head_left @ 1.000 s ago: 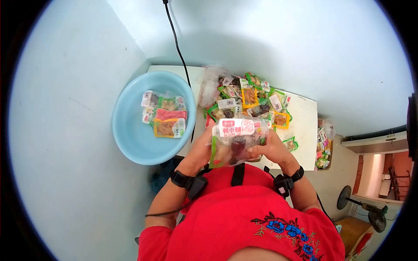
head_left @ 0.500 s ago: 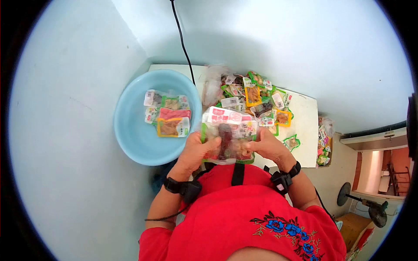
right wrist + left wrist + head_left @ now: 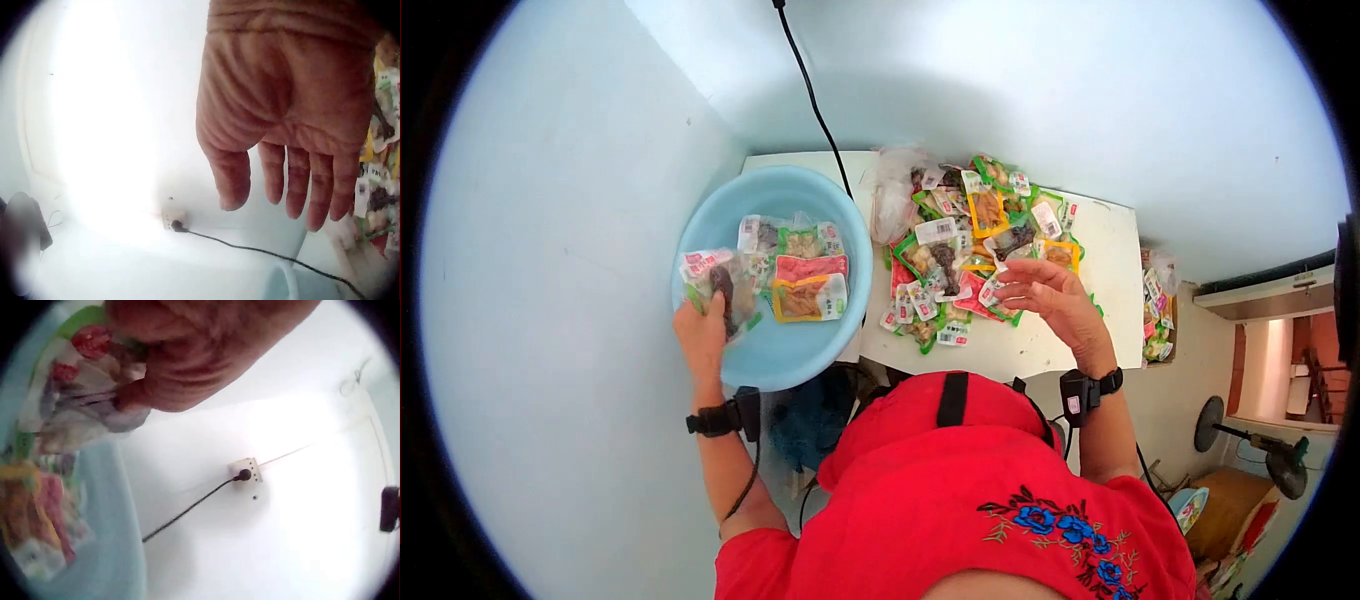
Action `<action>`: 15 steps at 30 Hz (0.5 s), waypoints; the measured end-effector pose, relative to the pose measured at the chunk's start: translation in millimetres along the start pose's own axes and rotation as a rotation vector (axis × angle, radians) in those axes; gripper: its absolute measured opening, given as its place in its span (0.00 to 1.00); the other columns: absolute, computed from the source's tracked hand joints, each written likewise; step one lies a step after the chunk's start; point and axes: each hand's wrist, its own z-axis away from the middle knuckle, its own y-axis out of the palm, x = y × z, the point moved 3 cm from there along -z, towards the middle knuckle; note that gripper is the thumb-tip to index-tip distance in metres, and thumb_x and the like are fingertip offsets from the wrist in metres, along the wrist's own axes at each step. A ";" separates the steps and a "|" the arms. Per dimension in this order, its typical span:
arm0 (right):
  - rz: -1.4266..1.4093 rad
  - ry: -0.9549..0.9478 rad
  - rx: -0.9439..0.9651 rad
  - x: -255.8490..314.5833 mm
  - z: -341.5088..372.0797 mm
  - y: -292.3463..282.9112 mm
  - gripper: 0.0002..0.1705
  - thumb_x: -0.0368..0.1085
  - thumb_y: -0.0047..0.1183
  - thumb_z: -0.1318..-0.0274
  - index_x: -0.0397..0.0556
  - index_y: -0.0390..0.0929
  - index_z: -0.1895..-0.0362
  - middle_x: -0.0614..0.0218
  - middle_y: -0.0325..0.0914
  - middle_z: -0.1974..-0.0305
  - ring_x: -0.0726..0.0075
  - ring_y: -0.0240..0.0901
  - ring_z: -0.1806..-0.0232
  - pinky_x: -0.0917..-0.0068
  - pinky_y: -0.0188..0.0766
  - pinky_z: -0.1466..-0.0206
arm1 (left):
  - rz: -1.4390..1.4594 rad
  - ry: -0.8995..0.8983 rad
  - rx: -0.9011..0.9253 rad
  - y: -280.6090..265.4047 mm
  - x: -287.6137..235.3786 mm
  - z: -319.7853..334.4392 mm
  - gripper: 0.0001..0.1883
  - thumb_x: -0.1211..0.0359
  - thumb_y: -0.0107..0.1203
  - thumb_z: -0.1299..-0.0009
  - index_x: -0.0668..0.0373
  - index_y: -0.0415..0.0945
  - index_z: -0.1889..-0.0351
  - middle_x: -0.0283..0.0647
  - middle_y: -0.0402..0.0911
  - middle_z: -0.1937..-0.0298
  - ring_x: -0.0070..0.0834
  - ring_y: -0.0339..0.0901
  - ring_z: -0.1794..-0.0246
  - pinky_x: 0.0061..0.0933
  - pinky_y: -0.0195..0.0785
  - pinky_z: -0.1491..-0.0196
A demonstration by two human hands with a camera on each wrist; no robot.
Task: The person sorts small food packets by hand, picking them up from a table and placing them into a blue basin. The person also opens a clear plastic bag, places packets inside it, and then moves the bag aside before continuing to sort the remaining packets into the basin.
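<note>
My left hand (image 3: 701,338) pinches a clear snack packet (image 3: 735,283) with dark meat inside, held over the left side of a light-blue plastic basin (image 3: 785,376). In the left wrist view the thumb lies against the packet's plastic (image 3: 94,403), which has a green edge and red marks. Several sealed food packets (image 3: 810,295) lie in the basin, with pink, yellow and green borders. My right hand (image 3: 1060,310) holds nothing near the right front of a heap of similar packets (image 3: 940,260); its fingers are loosely extended in the right wrist view.
The basin and heap share a white tabletop (image 3: 1040,350) against the wall. A crumpled clear plastic bag (image 3: 892,200) sits at the heap's left. Behind the basin a black cable (image 3: 815,105) runs down the wall. A box of packets (image 3: 1160,310) stands beyond the table's right edge.
Both hands held the packet together over the table's front. The left hand has carried it left over the basin; the right hand has let go and moved right, by the heap.
</note>
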 end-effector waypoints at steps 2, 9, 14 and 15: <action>0.001 -0.014 -0.052 -0.7 5.5 -8.1 0.26 0.40 0.58 0.39 0.40 0.71 0.41 0.52 0.78 0.48 0.57 0.78 0.48 0.64 0.76 0.45 | 0.115 -0.060 0.073 2.8 27.7 -24.9 0.16 0.68 0.61 0.37 0.65 0.79 0.53 0.37 0.83 0.62 0.31 0.80 0.66 0.32 0.73 0.61; 0.133 0.017 -0.202 -3.4 19.9 -23.3 0.27 0.40 0.59 0.41 0.39 0.72 0.41 0.53 0.78 0.48 0.62 0.79 0.51 0.68 0.76 0.47 | 0.373 -0.168 0.653 16.0 15.1 -68.5 0.08 0.71 0.59 0.41 0.64 0.80 0.65 0.37 0.81 0.66 0.26 0.77 0.71 0.31 0.70 0.70; 0.268 0.090 -0.287 -13.7 30.6 -39.4 0.26 0.39 0.59 0.41 0.40 0.73 0.42 0.58 0.79 0.49 0.65 0.79 0.51 0.72 0.75 0.49 | -0.091 0.219 0.778 66.8 92.1 -137.3 0.15 0.70 0.60 0.47 0.64 0.78 0.61 0.41 0.82 0.67 0.31 0.77 0.67 0.33 0.71 0.63; 0.283 0.100 -0.312 -16.6 32.8 -44.9 0.26 0.40 0.59 0.41 0.40 0.73 0.42 0.58 0.79 0.49 0.65 0.79 0.52 0.72 0.75 0.49 | -0.339 0.409 0.717 83.4 113.3 -147.0 0.14 0.69 0.61 0.47 0.63 0.78 0.63 0.42 0.82 0.66 0.35 0.79 0.64 0.34 0.72 0.63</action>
